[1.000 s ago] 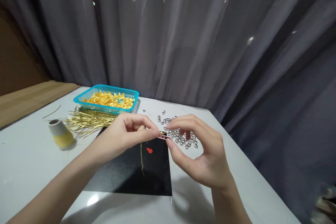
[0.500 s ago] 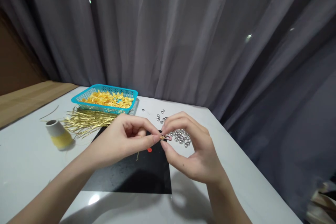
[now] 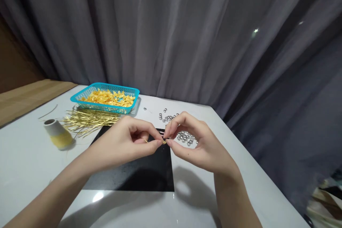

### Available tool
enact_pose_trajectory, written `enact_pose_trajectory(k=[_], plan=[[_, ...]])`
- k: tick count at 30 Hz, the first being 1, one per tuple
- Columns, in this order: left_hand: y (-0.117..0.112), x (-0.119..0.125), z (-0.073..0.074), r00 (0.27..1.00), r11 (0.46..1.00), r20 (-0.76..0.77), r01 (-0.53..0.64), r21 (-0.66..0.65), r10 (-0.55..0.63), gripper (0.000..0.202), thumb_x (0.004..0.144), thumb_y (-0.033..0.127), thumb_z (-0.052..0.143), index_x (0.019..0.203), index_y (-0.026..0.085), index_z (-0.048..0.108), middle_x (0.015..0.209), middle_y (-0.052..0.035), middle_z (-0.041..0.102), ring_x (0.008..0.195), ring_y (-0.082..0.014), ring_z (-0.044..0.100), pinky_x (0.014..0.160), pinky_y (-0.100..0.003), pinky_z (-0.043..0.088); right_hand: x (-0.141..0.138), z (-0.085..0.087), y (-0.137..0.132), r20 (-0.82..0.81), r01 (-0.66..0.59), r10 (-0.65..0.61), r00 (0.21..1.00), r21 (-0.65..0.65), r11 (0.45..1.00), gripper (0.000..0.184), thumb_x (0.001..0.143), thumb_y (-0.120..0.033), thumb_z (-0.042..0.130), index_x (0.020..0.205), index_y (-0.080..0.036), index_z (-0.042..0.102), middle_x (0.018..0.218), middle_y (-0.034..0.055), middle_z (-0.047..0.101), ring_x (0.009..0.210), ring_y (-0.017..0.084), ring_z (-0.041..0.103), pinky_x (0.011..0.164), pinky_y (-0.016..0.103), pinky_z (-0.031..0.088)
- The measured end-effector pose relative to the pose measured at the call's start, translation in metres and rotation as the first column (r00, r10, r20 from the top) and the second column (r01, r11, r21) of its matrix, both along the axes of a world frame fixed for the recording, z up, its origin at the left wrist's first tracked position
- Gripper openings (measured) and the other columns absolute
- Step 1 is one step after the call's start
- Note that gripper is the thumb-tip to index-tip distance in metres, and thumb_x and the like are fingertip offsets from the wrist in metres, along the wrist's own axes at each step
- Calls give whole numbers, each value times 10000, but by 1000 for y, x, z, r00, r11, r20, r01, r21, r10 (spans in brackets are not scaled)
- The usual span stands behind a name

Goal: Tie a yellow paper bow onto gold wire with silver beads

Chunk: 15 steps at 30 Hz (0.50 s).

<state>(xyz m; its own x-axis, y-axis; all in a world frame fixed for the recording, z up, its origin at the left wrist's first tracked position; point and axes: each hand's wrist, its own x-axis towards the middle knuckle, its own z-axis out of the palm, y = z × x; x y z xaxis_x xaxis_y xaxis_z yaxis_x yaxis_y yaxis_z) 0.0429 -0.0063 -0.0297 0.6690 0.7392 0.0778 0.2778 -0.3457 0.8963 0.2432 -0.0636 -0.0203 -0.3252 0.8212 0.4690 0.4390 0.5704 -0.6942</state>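
My left hand [image 3: 130, 140] pinches a small gold strip [image 3: 164, 142] between thumb and forefinger, and a thin gold end pokes out near the curled fingers. From the other side my right hand [image 3: 199, 146] closes its thumb and fingertips on the same piece; the fingertips hide most of it. A pinkish sliver [image 3: 161, 133] shows just behind the fingertips; how it is attached I cannot tell. Below both hands lies a black mat [image 3: 139, 174]. Shiny silver beads [image 3: 187, 138] are heaped partly behind my right hand, with several more scattered farther back.
A blue plastic basket [image 3: 104, 106] of yellow folded pieces [image 3: 107, 97] stands at the back left. In front of it lies a bundle of gold strips [image 3: 89, 119]. A thread cone [image 3: 59, 135], grey and yellow, stands on the white table [image 3: 24, 164]. A grey curtain [image 3: 187, 42] hangs behind.
The pinkish loop that stuck out between my fingertips now shows only as a sliver behind them. My right hand has tilted slightly, its fingertips closer to the left. The view has shifted a little.
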Motion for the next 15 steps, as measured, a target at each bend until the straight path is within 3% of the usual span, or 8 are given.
enact_pose_trajectory(k=[15], plan=[[3,1,-1,999,1000,-51,-14,-17,13,202,801,327,628,743,171,743,506,79,295,489,-70,289,463,-189,230,4,0,3,49,-9,9,999,-16,1000,214,782,-39,647,845,-213,540,809,-30,642,707,109,585,672,268,510]])
